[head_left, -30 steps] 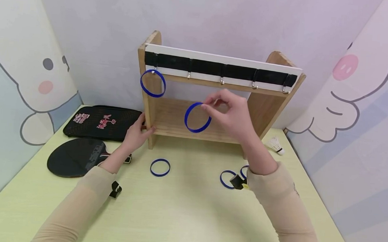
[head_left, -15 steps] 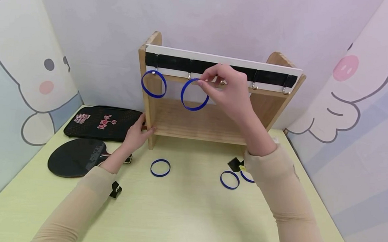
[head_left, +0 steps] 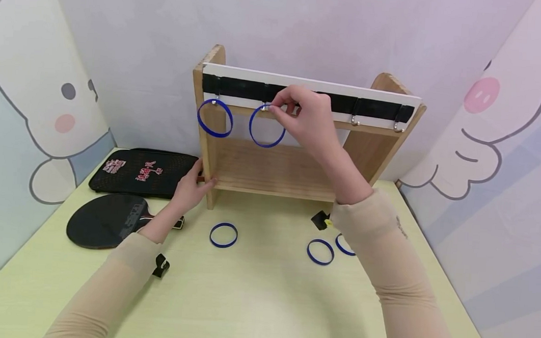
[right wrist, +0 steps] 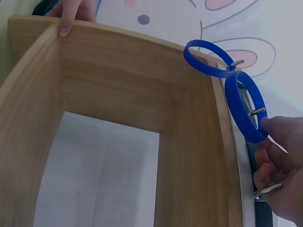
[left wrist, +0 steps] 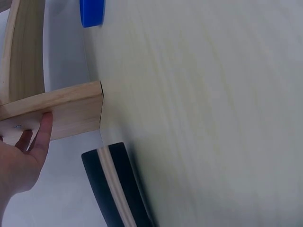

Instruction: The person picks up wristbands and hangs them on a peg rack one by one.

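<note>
My right hand [head_left: 306, 115] pinches the upper right rim of a blue ring [head_left: 266, 146] between thumb and forefinger, in front of the hook rail. In the right wrist view, the tip of a metal hook [right wrist: 257, 111] shows inside this ring's loop. Another blue ring [head_left: 218, 135] hangs from the leftmost hook beside it. My left hand [head_left: 189, 189] grips the left side panel of the wooden shelf [head_left: 270, 169]; its thumb lies over the front edge and the fingers press the outer face. The right hand and held ring hide part of the rail.
Three blue rings lie on the table: one ring [head_left: 223, 247] front left, one ring [head_left: 319, 264] front right, and a ring [head_left: 342, 251] partly behind the right sleeve. A black table tennis bat [head_left: 104, 220] and a black case [head_left: 144, 172] lie left. Bare hooks [head_left: 355, 122] are at the rail's right.
My right hand has carried the blue ring up and left, from in front of the shelf board to the second hook. The left hand has stayed on the side panel.
</note>
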Available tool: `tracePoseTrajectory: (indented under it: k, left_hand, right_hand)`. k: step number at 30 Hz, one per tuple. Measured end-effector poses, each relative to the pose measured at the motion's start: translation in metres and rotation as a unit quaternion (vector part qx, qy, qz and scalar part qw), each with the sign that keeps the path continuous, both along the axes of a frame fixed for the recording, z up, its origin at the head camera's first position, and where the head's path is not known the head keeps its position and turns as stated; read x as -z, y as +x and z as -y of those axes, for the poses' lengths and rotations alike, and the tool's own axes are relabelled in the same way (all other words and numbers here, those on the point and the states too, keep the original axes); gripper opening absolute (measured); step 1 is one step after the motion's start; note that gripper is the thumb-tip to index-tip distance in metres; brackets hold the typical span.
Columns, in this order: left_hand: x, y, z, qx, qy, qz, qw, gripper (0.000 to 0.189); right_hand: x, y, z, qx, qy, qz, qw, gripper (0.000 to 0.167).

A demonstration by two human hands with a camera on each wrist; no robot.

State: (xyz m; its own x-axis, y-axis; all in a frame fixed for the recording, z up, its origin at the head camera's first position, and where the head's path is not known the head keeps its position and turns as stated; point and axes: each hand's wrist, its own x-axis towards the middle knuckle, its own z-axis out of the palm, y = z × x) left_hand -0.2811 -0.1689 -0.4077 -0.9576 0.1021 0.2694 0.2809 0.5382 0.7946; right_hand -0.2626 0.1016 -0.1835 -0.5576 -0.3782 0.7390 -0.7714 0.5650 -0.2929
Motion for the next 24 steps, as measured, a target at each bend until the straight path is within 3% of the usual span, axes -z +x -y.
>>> tracePoseTrajectory:
  k: [11, 17, 24]
  left_hand:
    - [0.003, -0.002, 0.001, -0.001, -0.002, -0.004, 1.0, 0.073]
    - [0.002, -0.002, 0.0, -0.002, -0.002, -0.001, 1.0, 0.073]
    - [0.001, -0.001, 0.001, 0.001, -0.001, -0.002, 1.0, 0.072]
  right_hand:
    - [0.001, -0.003, 0.004, 0.029, 0.043, -0.019, 0.9985, 0.008]
    - [0.001, -0.001, 0.001, 0.004, 0.044, -0.039, 0.9983, 0.011]
    - [0.001, 0.008, -0.005, -0.034, 0.021, -0.111, 0.993, 0.013]
